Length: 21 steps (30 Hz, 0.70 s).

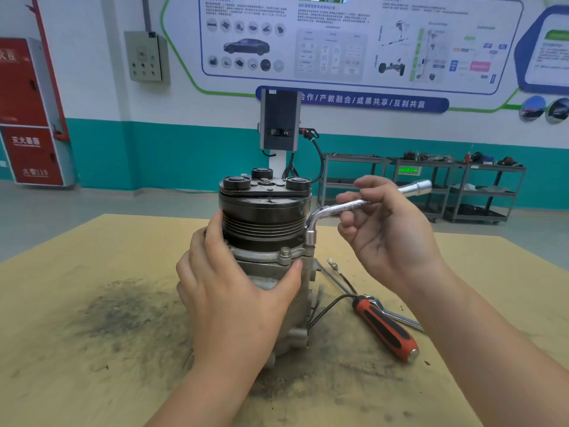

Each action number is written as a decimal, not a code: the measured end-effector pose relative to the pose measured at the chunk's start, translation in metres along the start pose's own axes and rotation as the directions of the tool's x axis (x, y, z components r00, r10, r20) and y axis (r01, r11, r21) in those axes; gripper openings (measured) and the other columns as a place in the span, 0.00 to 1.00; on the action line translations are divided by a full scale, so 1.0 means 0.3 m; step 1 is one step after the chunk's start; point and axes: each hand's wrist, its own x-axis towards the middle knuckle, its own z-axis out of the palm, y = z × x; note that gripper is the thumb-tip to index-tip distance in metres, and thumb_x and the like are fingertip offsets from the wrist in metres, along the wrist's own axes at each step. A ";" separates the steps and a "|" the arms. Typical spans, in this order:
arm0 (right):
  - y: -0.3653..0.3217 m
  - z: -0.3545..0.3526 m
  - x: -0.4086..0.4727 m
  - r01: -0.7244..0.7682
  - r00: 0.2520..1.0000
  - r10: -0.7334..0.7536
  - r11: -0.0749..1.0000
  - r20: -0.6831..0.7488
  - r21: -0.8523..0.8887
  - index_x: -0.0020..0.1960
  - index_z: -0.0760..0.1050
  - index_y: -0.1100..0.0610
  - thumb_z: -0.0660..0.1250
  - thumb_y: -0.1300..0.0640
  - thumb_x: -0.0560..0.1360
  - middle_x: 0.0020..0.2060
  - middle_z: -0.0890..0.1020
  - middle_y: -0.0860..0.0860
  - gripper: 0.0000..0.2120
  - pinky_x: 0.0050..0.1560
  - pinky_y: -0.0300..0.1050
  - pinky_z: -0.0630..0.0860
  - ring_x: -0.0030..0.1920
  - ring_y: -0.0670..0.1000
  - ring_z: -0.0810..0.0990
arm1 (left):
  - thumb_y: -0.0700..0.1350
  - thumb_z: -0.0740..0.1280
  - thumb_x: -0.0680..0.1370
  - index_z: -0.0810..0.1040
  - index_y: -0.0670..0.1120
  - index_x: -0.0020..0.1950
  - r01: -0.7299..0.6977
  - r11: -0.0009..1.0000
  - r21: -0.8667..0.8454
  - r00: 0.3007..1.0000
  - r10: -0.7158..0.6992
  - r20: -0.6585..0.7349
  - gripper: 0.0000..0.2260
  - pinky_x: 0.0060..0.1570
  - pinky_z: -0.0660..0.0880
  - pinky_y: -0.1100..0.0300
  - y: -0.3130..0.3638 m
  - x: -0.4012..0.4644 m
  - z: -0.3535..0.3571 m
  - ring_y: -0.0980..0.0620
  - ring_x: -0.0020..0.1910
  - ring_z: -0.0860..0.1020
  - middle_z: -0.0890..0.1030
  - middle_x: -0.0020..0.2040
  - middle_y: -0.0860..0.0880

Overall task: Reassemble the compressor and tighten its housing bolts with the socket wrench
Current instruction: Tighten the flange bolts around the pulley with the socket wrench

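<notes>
My left hand (237, 291) wraps around the compressor (271, 241), fingers curled against the ribbed pulley and the thumb pressed on the grey housing just below the flange, bracing it upright on the stained wooden table (92, 303). The compressor stands near the middle of that table, clutch plate uppermost, and looks closed up already, so I judge the reassembly is largely done and I am in the bolt-tightening step.

One housing bolt (284, 252) shows on the front of the flange, bare of any tool. To its right, the L-shaped socket wrench (317, 220) sits with its short end down on a bolt at the flange's right edge, its long arm running off to the right.

My right hand (385, 229) pinches that arm lightly between thumb and fingertips, the remaining fingers loosely curled. It is a spinning hold rather than a hard pull.

Next, I think, comes a fuller grasp for torque while the left hand resists the twist.

Further right, a red-and-black-handled screwdriver (386, 328) lies on the table across a flat spanner (397, 315).
</notes>
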 end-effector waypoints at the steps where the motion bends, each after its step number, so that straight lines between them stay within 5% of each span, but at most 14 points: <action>1: 0.012 0.005 -0.007 0.079 0.997 -0.079 0.997 -0.002 -0.011 0.45 0.72 0.59 0.55 0.68 0.76 0.31 0.81 0.57 0.09 0.25 0.39 0.72 0.24 0.51 0.74 | 0.64 0.70 0.64 0.59 0.47 0.76 -0.001 1.000 0.001 1.000 0.001 -0.001 0.45 0.66 0.65 0.41 0.000 0.000 0.000 0.44 0.68 0.62 0.68 0.71 0.45; 10: 0.070 0.018 -0.060 0.451 0.892 -0.450 0.885 0.037 -0.115 0.38 0.73 0.58 0.56 0.67 0.69 0.28 0.79 0.57 0.09 0.24 0.38 0.68 0.21 0.55 0.73 | 0.64 0.70 0.64 0.59 0.47 0.76 0.000 1.000 0.002 1.000 0.000 0.002 0.45 0.66 0.64 0.42 -0.003 0.000 0.000 0.45 0.69 0.62 0.68 0.72 0.45; 15: 0.079 0.013 -0.069 0.547 0.837 -0.537 0.817 0.101 -0.183 0.38 0.74 0.58 0.57 0.67 0.70 0.29 0.80 0.56 0.08 0.26 0.39 0.70 0.22 0.56 0.74 | 0.65 0.70 0.64 0.58 0.48 0.76 0.000 1.000 0.003 1.000 -0.001 0.008 0.45 0.66 0.64 0.42 -0.004 -0.001 -0.001 0.46 0.69 0.61 0.67 0.72 0.46; 21: 0.104 0.051 -0.114 0.822 0.557 -0.665 0.359 0.497 -0.441 0.48 0.74 0.57 0.59 0.64 0.76 0.37 0.78 0.51 0.07 0.37 0.39 0.74 0.36 0.47 0.77 | 0.64 0.72 0.64 0.58 0.49 0.75 0.016 1.000 -0.017 1.000 -0.016 -0.010 0.46 0.67 0.65 0.41 -0.002 0.002 0.001 0.45 0.68 0.62 0.69 0.71 0.46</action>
